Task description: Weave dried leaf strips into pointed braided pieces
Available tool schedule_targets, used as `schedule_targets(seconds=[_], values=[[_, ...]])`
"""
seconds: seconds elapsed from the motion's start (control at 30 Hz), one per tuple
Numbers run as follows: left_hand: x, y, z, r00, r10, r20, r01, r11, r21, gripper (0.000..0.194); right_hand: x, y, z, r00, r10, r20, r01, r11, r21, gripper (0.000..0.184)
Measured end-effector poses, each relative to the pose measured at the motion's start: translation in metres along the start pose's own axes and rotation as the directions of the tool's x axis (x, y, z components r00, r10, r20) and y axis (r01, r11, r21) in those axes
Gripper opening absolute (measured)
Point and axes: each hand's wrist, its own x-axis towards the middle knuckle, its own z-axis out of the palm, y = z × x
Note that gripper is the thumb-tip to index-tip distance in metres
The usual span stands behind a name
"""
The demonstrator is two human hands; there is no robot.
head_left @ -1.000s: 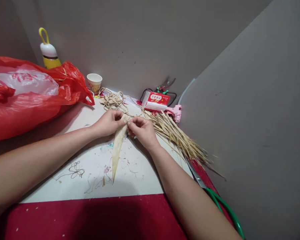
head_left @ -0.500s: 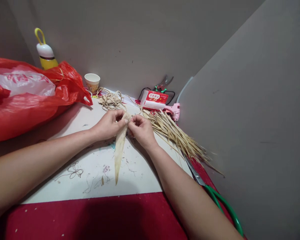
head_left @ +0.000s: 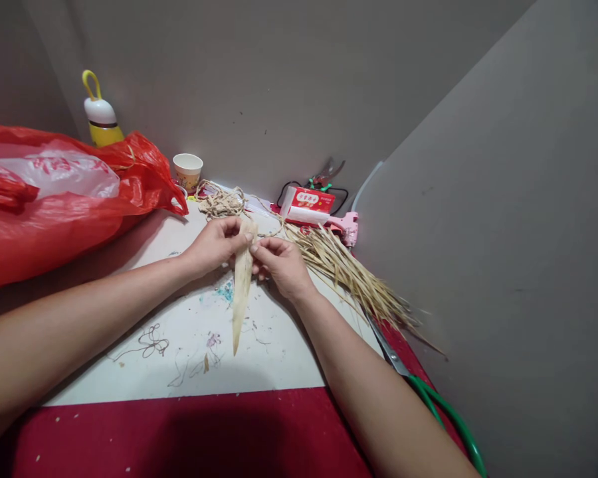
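Note:
A pale, dry leaf (head_left: 242,292), probably a corn husk, hangs with its pointed tip toward me. My left hand (head_left: 216,245) pinches its upper end between thumb and fingers. Thumb and fingers of my right hand (head_left: 283,264) are closed on the leaf's right edge, just below the left thumb. Behind the hands lies a coil of twisted straw cord (head_left: 223,201), with a strand running toward the right. A bundle of dry straw strips (head_left: 351,269) spreads out to the right of my right hand.
Green-handled scissors (head_left: 396,358) lie beside my right forearm. A red tissue pack (head_left: 309,200), a pink tool (head_left: 349,228) and pruning shears (head_left: 326,174) are at the back. Left stand a paper cup (head_left: 187,171), a yellow bottle (head_left: 102,119) and a red plastic bag (head_left: 54,229). Grey walls enclose the table.
The leaf now hangs more upright, its tip moved right and slightly up. My right hand has shifted slightly down along its edge. Both hands keep their pinch.

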Motion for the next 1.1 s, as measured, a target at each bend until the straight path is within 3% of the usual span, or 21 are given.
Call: schedule_targets(seconds=[0.1, 0.2, 0.63, 0.9, 1.1], values=[[0.000, 0.001, 0.000, 0.991, -0.090, 0.097, 0.097, 0.993, -0.070, 0.014, 0.001, 0.001, -0.001, 1.000, 0.010, -0.004, -0.010, 1.000, 0.011, 0.031], [-0.001, 0.003, 0.000, 0.986, -0.130, 0.108, 0.141, 0.985, -0.097, 0.012, 0.001, 0.001, -0.001, 0.999, 0.037, -0.002, -0.037, 0.999, 0.014, 0.031], [0.001, -0.007, 0.001, 0.997, 0.004, 0.073, -0.013, 0.991, 0.134, 0.013, -0.003, -0.009, 0.009, 0.997, 0.017, -0.078, -0.025, 0.994, -0.107, 0.026], [0.002, -0.008, 0.003, 0.998, -0.012, 0.063, 0.007, 0.997, 0.079, 0.011, -0.004, -0.005, 0.012, 0.991, -0.044, -0.129, 0.022, 0.986, -0.166, 0.020], [0.000, 0.003, 0.004, 0.998, -0.063, 0.028, 0.059, 0.992, 0.108, 0.010, -0.004, -0.005, 0.012, 0.987, -0.061, -0.152, 0.036, 0.987, -0.160, 0.019]])
